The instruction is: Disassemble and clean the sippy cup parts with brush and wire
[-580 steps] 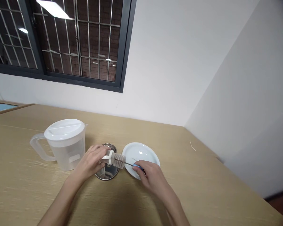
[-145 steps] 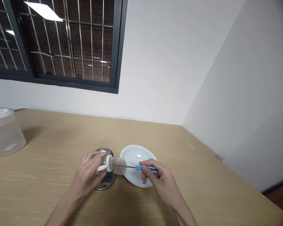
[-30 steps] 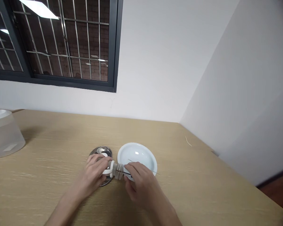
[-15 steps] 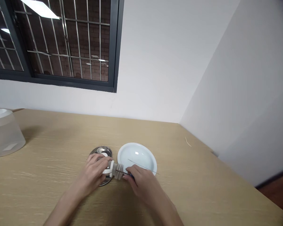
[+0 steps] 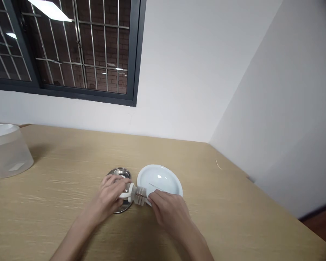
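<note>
My left hand (image 5: 111, 192) is wrapped round a small clear bottle (image 5: 127, 187) with a white collar, tipped on its side above a round metal dish (image 5: 124, 207). At the bottle's mouth are the pale bristles of a brush (image 5: 140, 196) with a dark twisted-wire stem. Pinched on that stem, my right hand (image 5: 168, 208) hides the brush's handle. Beneath and behind the right hand is a white oval plate (image 5: 146, 175) with a thin straight rod (image 5: 155, 187) lying across it. Small round clear and white parts (image 5: 118, 172) show in the metal dish.
A translucent plastic tub (image 5: 9, 156) stands at the left on the wooden table (image 5: 70, 152). A thin pale strand (image 5: 218, 165) lies near the table's right edge. White walls and a barred window (image 5: 78, 47) are behind.
The view has shifted slightly. My right hand has moved a little to the right and up; the blue handle and the rod's near end are now hidden. Both hands keep their holds.
</note>
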### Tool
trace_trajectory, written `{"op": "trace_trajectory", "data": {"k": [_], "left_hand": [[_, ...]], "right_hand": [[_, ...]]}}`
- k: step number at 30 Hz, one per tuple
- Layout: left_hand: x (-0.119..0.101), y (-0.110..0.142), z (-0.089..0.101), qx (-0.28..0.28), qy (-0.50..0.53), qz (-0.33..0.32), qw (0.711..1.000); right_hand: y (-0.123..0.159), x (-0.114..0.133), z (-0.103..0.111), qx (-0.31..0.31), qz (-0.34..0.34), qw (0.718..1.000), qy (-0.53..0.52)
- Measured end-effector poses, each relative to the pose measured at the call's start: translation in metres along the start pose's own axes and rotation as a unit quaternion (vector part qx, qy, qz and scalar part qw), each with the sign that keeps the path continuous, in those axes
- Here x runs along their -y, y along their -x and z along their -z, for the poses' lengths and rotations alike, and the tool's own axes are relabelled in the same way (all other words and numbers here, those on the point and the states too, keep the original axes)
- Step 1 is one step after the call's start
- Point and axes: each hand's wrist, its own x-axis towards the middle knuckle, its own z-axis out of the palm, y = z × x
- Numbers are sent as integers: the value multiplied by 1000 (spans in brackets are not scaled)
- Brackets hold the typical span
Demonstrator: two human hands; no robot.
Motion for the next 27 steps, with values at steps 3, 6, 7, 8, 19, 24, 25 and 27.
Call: {"op": "trace_trajectory", "data": {"k": [3, 6, 7, 8, 19, 24, 25, 27], "left_hand": [[9, 1, 3, -11, -8, 8, 1000], [16, 2, 5, -14, -8, 0, 1000], [17, 2, 6, -15, -8, 1, 1000], [17, 2, 6, -16, -9, 6, 1000], [13, -1, 9, 16, -3, 47, 999], [12, -2, 11, 19, 41, 2, 999], [11, -2, 10, 11, 41, 8, 999], [12, -1, 7, -6, 29, 27, 999]], "right_hand": [[0, -5, 5, -3, 3, 1000, -5], [0, -7, 7, -13, 4, 1000, -3], [-1, -6, 7, -18, 7, 1000, 1], [-1, -6, 6, -23, 9, 1000, 4], [-2, -5, 3, -23, 19, 999, 20], [-1, -16, 12, 2, 9, 1000, 14], [-1, -16, 13, 0, 5, 1000, 12], [-1, -13, 13, -8, -5, 1000, 12]]}}
